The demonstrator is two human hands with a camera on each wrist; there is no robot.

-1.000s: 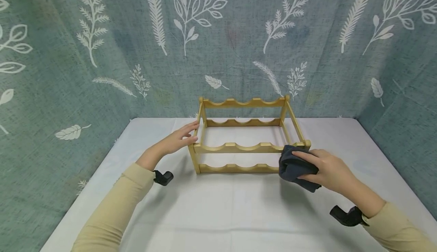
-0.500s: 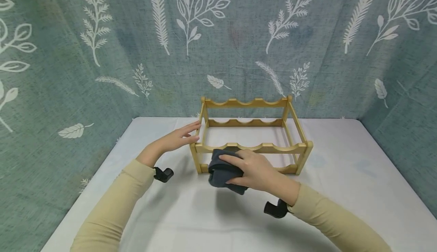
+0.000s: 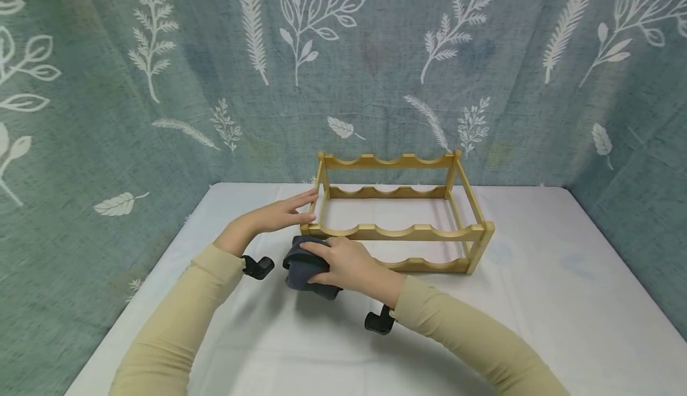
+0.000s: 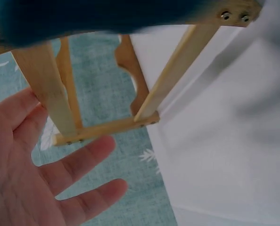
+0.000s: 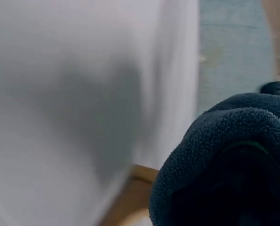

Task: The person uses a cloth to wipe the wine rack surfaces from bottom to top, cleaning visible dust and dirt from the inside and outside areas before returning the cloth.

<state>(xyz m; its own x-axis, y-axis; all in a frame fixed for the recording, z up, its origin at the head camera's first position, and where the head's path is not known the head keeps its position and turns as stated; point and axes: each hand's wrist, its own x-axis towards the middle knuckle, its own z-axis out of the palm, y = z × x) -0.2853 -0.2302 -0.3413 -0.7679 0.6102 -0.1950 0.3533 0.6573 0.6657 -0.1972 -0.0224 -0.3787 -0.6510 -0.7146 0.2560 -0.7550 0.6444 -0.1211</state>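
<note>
A pale wooden rack (image 3: 422,232) with scalloped rails stands on the white-covered table. My left hand (image 3: 276,216) steadies its left side, the fingers extended along the upper side rail. In the left wrist view, two fingers of that left hand (image 4: 22,165) touch a wooden bar while the others spread apart. My right hand (image 3: 351,265) grips a folded dark blue towel (image 3: 306,269) at the rack's front left corner, hiding part of the lower front rail. Terry pile shows on the towel (image 5: 201,141) in the right wrist view. A blurred strip of towel (image 4: 97,16) crosses the rack's end.
White cloth (image 3: 300,348) covers the table in front of the rack. A green-blue curtain (image 3: 376,121) with white leaf prints hangs behind and along both sides. Black wrist cameras, one on the left (image 3: 259,268) and one on the right (image 3: 380,321), jut from the wrists.
My right hand has slid the towel leftward along the rack's front, from the right corner to the left corner. My left hand has stayed on the left side rail.
</note>
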